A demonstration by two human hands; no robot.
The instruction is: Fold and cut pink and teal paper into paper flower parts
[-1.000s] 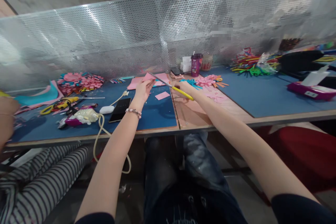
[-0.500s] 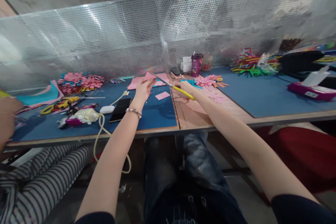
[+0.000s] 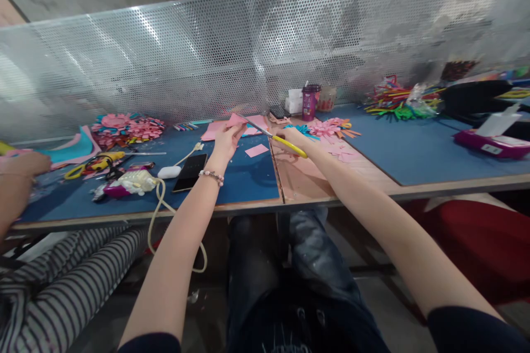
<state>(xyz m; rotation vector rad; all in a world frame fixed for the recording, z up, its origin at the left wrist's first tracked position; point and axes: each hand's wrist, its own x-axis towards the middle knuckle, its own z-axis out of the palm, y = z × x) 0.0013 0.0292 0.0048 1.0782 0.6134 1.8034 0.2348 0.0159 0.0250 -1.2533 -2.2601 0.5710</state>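
My left hand [image 3: 228,142] pinches a small piece of pink paper [image 3: 236,120] and holds it up above the table. Closed round the yellow handles of a pair of scissors [image 3: 290,146] is my right hand [image 3: 291,135], and the blades point up and left to the paper's edge. Whether the blades are apart is too small to tell. Behind my left hand lie larger pink sheets [image 3: 210,131]. A cut pink rectangle [image 3: 256,150] rests flat on the blue mat below the blades. Several pale pink pieces [image 3: 340,150] lie to the right of my right hand.
A black phone [image 3: 191,172], white earbud case [image 3: 169,172] and power strip [image 3: 134,183] with its cord lie left. Pink fringed paper [image 3: 128,131] is heaped behind them. A purple cup [image 3: 309,102] stands at the back. A co-worker's hand [image 3: 25,168] reaches in at far left.
The co-worker's hand at far left has moved further right over the table, with pink now showing by it. My own hands, the scissors and the paper look nearly unmoved.
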